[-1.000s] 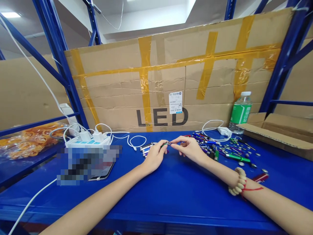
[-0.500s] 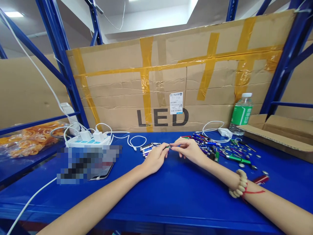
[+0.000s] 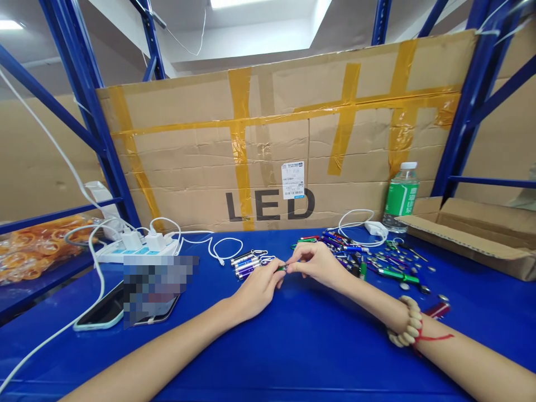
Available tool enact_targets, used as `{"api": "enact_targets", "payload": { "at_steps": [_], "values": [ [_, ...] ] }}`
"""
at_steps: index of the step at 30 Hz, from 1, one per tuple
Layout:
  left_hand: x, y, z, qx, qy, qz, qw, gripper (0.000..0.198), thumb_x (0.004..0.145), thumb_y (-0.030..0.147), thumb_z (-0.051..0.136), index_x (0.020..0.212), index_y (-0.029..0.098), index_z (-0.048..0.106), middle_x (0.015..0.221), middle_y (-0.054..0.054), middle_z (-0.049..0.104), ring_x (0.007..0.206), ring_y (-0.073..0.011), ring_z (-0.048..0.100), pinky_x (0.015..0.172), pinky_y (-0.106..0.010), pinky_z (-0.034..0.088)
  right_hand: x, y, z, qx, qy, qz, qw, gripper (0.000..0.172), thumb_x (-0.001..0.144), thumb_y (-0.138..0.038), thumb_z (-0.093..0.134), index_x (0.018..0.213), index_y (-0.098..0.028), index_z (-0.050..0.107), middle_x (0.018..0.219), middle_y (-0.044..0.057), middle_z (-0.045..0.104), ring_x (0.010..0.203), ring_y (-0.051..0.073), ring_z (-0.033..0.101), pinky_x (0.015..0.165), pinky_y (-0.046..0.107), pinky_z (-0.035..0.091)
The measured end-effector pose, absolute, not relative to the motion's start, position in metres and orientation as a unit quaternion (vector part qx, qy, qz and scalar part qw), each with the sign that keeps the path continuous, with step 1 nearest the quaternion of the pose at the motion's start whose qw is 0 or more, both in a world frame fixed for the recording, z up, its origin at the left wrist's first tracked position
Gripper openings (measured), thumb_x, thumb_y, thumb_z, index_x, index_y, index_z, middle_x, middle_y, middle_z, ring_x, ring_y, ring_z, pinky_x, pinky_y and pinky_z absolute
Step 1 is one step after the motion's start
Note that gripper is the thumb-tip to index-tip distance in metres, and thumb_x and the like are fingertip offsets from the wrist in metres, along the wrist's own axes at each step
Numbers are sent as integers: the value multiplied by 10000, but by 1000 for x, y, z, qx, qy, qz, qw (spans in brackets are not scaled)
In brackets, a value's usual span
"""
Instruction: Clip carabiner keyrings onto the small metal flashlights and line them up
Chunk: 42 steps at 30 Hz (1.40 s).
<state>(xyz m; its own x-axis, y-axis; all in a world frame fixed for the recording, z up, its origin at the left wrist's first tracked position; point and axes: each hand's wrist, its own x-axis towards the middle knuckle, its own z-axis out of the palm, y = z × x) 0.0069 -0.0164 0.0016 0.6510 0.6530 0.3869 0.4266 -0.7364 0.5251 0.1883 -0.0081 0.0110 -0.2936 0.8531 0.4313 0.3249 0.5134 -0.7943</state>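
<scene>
A small green piece (image 3: 281, 269) is held above the blue bench (image 3: 268, 352), between the two hands. The left hand (image 3: 262, 283) reaches in with its forearm slanting across the front, thumb and fingers pinching the piece; the right hand (image 3: 317, 264), palm down and fingers curled, has its thumb and forefinger tips at the piece's other end. Compared with a second ago, the joined hands sit lower and closer to the bench's front, and more shows of the clipped cylinders (image 3: 248, 265) beside the left hand. The piece is mostly covered by fingers: a short green length with a shiny end. Beyond the right hand lies a heap of coloured cylinders (image 3: 335, 241), with round silvery pieces (image 3: 404, 286) scattered near a green cylinder (image 3: 397, 275). A bottle (image 3: 401, 198) stands behind, beside an open carton (image 3: 481, 240).
</scene>
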Motion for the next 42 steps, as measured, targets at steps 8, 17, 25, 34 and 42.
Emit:
{"api": "enact_targets", "payload": {
  "at_steps": [8, 17, 25, 34, 42],
  "values": [
    [8, -16, -1, 874, 288, 318, 228, 134, 903, 239, 320, 842, 181, 426, 710, 10, 520, 674, -123, 492, 647, -238, 377, 185, -14, 19, -434, -722, 348, 410, 357, 576, -459, 716, 660, -120, 648, 542, 4, 572, 433, 62, 475, 406, 185, 366],
    [11, -16, 1, 863, 303, 341, 219, 160, 912, 260, 303, 865, 184, 436, 732, 6, 555, 664, -122, 515, 657, -241, 383, 181, -14, 15, -435, -672, 419, 429, 405, 582, -498, 692, 694, -125, 580, 490, -39, 511, 419, 35, 444, 377, 145, 334],
    [5, -11, 6, 894, 336, 283, 95, 213, 924, 272, 273, 976, 208, 470, 814, -16, 593, 744, -164, 565, 676, -273, 403, 179, -14, 14, -439, -669, 422, 427, 440, 573, -524, 689, 713, -126, 561, 522, -45, 506, 417, 29, 441, 367, 140, 341],
    [2, -7, 2, 906, 294, 299, 67, 230, 930, 247, 286, 1036, 189, 483, 988, -53, 605, 902, -170, 568, 788, -283, 432, 183, -16, 16, -482, -654, 435, 387, 485, 544, -559, 696, 746, -125, 618, 504, -39, 492, 452, 32, 433, 407, 148, 340],
    [1, -9, 5, 915, 286, 278, 60, 230, 926, 229, 308, 1048, 180, 497, 1014, -62, 609, 920, -171, 578, 799, -282, 442, 186, -15, 17, -506, -642, 461, 345, 446, 518, -508, 738, 733, -134, 626, 540, -35, 494, 497, 32, 435, 421, 136, 328]
  ]
}}
